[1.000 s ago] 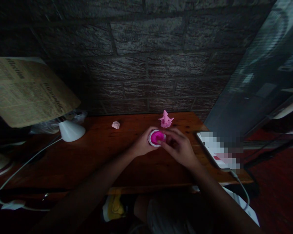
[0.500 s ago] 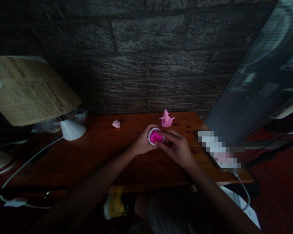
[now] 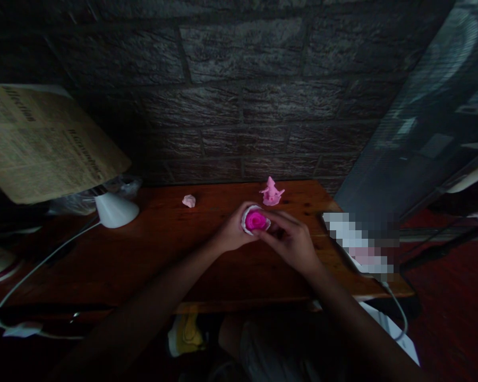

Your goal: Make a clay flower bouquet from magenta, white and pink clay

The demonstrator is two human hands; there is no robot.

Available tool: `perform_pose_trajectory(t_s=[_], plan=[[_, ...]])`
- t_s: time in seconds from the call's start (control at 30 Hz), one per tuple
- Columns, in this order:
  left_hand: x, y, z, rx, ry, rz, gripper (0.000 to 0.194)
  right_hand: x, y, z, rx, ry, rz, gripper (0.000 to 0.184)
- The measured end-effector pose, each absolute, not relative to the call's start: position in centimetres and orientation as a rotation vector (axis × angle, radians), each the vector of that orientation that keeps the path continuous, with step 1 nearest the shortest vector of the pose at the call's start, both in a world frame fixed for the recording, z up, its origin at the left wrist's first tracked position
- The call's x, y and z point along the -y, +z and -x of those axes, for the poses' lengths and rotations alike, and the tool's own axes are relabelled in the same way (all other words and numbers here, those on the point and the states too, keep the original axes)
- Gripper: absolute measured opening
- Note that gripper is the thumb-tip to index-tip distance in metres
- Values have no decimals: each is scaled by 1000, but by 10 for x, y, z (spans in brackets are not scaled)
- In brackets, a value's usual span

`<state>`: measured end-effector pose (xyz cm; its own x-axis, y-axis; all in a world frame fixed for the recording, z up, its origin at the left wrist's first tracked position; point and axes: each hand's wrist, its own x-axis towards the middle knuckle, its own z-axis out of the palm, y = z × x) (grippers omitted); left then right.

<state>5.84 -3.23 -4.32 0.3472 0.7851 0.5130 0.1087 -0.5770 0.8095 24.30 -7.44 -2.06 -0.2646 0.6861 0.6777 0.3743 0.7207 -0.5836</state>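
A round, rose-like flower point(image 3: 256, 220) has a bright pink centre inside a whitish, ruffled rim. Its left side lies in my left hand point(image 3: 238, 228), whose fingers wrap round it from below and behind. At the right edge, my right hand point(image 3: 290, 237) has its thumb and forefinger closed on the rim. What the flower is made of I cannot tell. Just beyond my hands a pink figure point(image 3: 271, 192) with a pointed top stands on the wooden table point(image 3: 163, 239). A small pale pink lump point(image 3: 189, 201) lies farther left.
On the left stands a lamp with a white base point(image 3: 115, 211) and a newspaper-print shade point(image 3: 51, 143); its cord point(image 3: 50, 262) crosses the table. A pixelated device point(image 3: 358, 246) with a cable lies by the right edge. A dark brick wall point(image 3: 239, 101) rises behind.
The right fingertips have drawn slightly outward from the flower's middle to its right rim, so more of the pink centre shows. My left hand keeps its hold.
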Motion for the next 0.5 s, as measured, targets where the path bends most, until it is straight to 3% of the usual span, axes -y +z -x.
perform_pose_trajectory(t_s=[0.5], plan=[[33,-43,-56,-796,1270,-2024,57,74,-23,-239,1825,422,905,29]])
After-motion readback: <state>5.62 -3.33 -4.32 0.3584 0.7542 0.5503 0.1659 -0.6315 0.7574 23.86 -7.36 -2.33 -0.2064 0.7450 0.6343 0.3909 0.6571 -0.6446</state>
